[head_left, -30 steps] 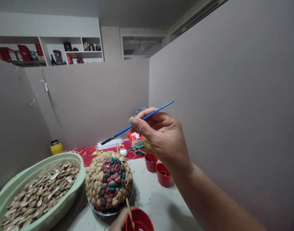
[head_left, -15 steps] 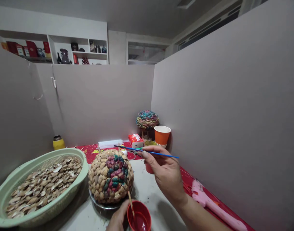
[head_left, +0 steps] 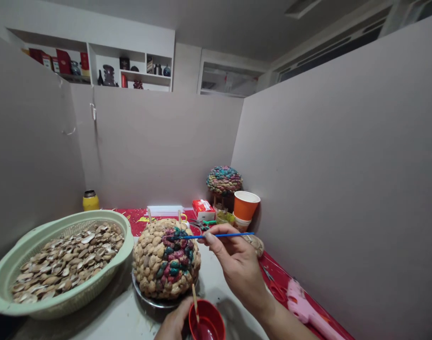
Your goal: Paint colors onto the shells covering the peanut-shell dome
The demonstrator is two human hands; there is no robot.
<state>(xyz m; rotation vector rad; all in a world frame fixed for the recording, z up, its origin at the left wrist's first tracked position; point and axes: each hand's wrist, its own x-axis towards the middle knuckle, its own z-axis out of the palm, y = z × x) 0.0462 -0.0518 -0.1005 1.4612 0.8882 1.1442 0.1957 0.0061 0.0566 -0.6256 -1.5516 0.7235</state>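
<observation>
My right hand [head_left: 239,267] pinches a thin blue paintbrush [head_left: 223,235], its dark tip at the upper front of a dome covered in nut shells [head_left: 152,262]. Patches of the shells are painted glossy maroon and dark green; the others are bare tan. The dome rests in a shallow metal bowl [head_left: 155,304]. At the bottom edge my left hand [head_left: 175,323] is closed around the side of a small red cup [head_left: 216,311], partly cut off by the frame. A wooden stick [head_left: 195,297] leans inside that cup, which has some red liquid at its bottom.
To the left stands a green colander [head_left: 125,257] full of loose shells. Behind are a yellow bottle [head_left: 90,201], a tissue pack [head_left: 203,210], orange paper cups [head_left: 244,206] and a painted shell dome [head_left: 224,181]. Red-handled scissors [head_left: 277,290] and a pink glue gun [head_left: 304,304] lie right. Grey partitions surround the table.
My right hand has lowered the paintbrush, bringing its tip from above the dome onto the painted shells. The view has shifted slightly. My left hand still keeps the red cup below the dome.
</observation>
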